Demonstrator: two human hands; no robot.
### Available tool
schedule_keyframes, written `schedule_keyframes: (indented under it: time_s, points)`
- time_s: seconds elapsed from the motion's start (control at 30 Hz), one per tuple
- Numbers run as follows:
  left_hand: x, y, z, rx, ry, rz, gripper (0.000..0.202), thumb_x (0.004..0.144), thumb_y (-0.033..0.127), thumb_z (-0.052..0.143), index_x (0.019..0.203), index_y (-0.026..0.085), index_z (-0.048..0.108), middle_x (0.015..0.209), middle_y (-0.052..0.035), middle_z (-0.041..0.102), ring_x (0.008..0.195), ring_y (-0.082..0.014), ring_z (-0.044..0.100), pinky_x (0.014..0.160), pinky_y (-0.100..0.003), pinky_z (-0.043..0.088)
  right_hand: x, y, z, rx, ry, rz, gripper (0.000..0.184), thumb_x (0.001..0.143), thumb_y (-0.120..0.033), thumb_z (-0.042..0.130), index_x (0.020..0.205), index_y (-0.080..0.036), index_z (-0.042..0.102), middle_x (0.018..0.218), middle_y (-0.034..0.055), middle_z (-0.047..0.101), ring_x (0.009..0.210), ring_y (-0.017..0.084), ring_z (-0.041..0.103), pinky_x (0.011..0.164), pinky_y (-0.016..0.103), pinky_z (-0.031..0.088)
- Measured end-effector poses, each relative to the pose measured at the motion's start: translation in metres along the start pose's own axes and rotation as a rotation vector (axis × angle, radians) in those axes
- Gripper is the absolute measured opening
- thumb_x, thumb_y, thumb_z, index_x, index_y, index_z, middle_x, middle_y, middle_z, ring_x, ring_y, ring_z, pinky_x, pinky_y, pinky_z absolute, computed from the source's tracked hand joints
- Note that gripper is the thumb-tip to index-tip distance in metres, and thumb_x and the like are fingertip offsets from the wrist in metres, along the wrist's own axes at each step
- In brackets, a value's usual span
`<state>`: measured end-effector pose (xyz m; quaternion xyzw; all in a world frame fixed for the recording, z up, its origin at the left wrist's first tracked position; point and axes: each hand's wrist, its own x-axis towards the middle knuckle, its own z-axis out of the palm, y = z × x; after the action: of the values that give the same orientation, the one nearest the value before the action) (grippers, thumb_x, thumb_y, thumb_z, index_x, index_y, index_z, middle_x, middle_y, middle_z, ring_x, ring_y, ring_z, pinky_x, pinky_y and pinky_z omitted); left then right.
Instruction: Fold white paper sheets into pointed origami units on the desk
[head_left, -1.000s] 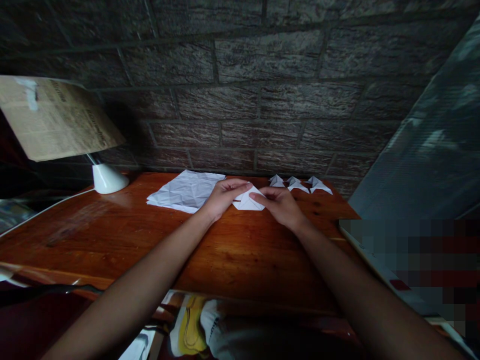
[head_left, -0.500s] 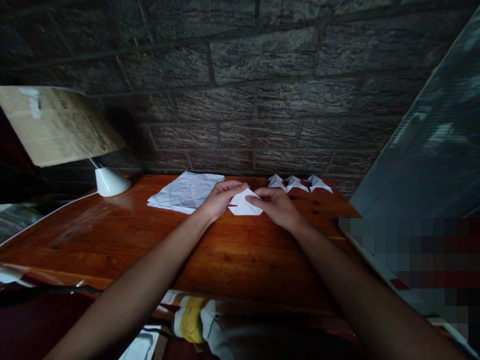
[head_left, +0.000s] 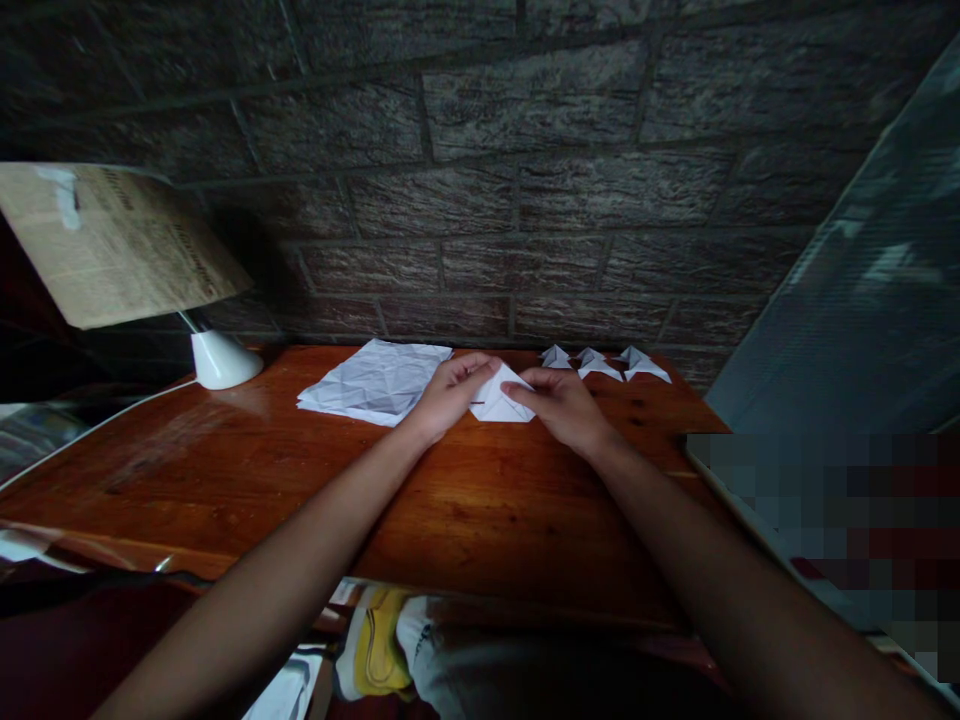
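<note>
White folded paper [head_left: 501,409] sits between my left hand [head_left: 442,402] and my right hand [head_left: 566,408], over the far middle of the bench [head_left: 480,510], its straight lower edge toward me and its peak away. I cannot tell whether that edge touches the wood. The fingers [head_left: 480,376] on my left are drawn together in a pinch on the paper's left side, thumb laid along the near face toward the peak, the others curled behind. On my right they pinch the opposite side, thumb flat against the near face; what the rest do behind it is hidden from me. A small dark slit shows at the paper's left, just below my left thumb.

Near my left hand lie creased white sheets [head_left: 375,385], one on another, corners uneven. Beyond my right hand, near the brick wall [head_left: 465,190], three folded paper pieces [head_left: 599,367] stand in a row. Farther left is a lamp [head_left: 223,363] with a white base and a brown printed shade [head_left: 124,250], its white cord [head_left: 127,410] trailing off to the left. Under the near edge I see yellow and white cloth [head_left: 384,645].
</note>
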<state>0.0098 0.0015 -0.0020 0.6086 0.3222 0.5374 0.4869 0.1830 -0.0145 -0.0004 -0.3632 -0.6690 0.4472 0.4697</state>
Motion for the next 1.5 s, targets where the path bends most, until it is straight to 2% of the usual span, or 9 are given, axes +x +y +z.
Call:
schedule_keyframes:
  time_s: [0.17,0.37,0.63,0.9,1.03,1.17,1.33,1.43,1.5]
  points:
    - [0.003,-0.006,-0.005,-0.130,-0.001,-0.059,0.031,0.068,0.041,0.083,0.086,0.016,0.076,0.080,-0.0014,0.072,0.070,-0.0111,0.060,0.069,-0.024,0.044,0.000,0.000,-0.001,-0.033,0.004,-0.005,0.029,0.076,-0.046,0.071,0.074,-0.018,0.070,0.072,-0.0004,0.064,0.065,0.013,0.053,0.063,0.027,0.041]
    - [0.000,0.002,0.001,-0.095,0.092,-0.022,0.030,0.060,0.038,0.088,0.074,0.015,0.074,0.071,-0.0005,0.071,0.063,-0.0107,0.058,0.061,-0.023,0.043,0.000,0.000,0.000,-0.061,-0.015,-0.041,0.030,0.075,-0.048,0.072,0.072,-0.018,0.069,0.073,0.0001,0.065,0.067,0.013,0.053,0.065,0.027,0.043]
    - [-0.001,0.004,0.000,-0.063,0.039,0.008,0.031,0.064,0.042,0.085,0.076,0.015,0.074,0.071,-0.0012,0.071,0.060,-0.0103,0.057,0.058,-0.023,0.042,0.002,0.004,-0.003,-0.093,-0.005,-0.076,0.033,0.074,-0.050,0.074,0.066,-0.019,0.067,0.068,-0.0011,0.062,0.064,0.012,0.051,0.063,0.027,0.041]
    - [0.002,0.004,0.000,-0.075,0.094,0.007,0.032,0.063,0.043,0.085,0.073,0.016,0.069,0.068,0.0014,0.067,0.060,-0.0098,0.055,0.060,-0.023,0.040,0.000,0.001,0.005,0.022,0.011,-0.082,0.025,0.079,-0.044,0.071,0.089,-0.022,0.076,0.091,0.0011,0.074,0.084,0.017,0.064,0.081,0.032,0.048]
    - [0.000,0.004,0.002,-0.051,0.042,-0.012,0.033,0.064,0.043,0.084,0.071,0.016,0.068,0.068,0.0017,0.066,0.062,-0.0096,0.054,0.061,-0.023,0.039,0.000,0.000,0.006,0.102,-0.026,-0.091,0.025,0.078,-0.044,0.073,0.092,-0.023,0.076,0.093,0.0014,0.075,0.087,0.018,0.065,0.086,0.033,0.049]
    - [-0.002,0.004,0.003,-0.022,0.032,0.011,0.034,0.065,0.047,0.083,0.071,0.016,0.069,0.070,0.0011,0.066,0.065,-0.0103,0.054,0.063,-0.023,0.039,0.000,0.001,0.004,0.126,-0.010,-0.065,0.024,0.076,-0.043,0.075,0.089,-0.023,0.077,0.090,0.0007,0.075,0.084,0.017,0.065,0.085,0.033,0.049]
    - [0.000,0.003,0.002,-0.005,0.026,-0.008,0.039,0.070,0.053,0.078,0.083,0.017,0.075,0.077,-0.0016,0.071,0.072,-0.0132,0.058,0.066,-0.025,0.043,0.002,0.003,0.001,0.175,0.030,-0.010,0.030,0.071,-0.041,0.078,0.094,-0.022,0.077,0.089,0.0015,0.076,0.080,0.017,0.066,0.082,0.033,0.050]
    - [0.001,0.002,0.001,-0.019,0.018,-0.002,0.047,0.067,0.049,0.081,0.101,0.018,0.075,0.083,-0.0028,0.073,0.075,-0.0138,0.062,0.069,-0.025,0.046,0.002,0.003,0.001,0.188,0.059,-0.004,0.035,0.070,-0.042,0.079,0.098,-0.022,0.076,0.092,0.0025,0.076,0.082,0.017,0.067,0.083,0.034,0.051]
    - [0.000,0.002,0.000,-0.028,-0.002,-0.021,0.049,0.065,0.045,0.084,0.104,0.017,0.074,0.083,-0.0027,0.074,0.072,-0.0132,0.063,0.068,-0.026,0.047,0.002,0.002,0.001,0.194,0.077,0.004,0.034,0.070,-0.042,0.079,0.097,-0.023,0.075,0.094,0.0028,0.076,0.082,0.016,0.067,0.082,0.033,0.051]
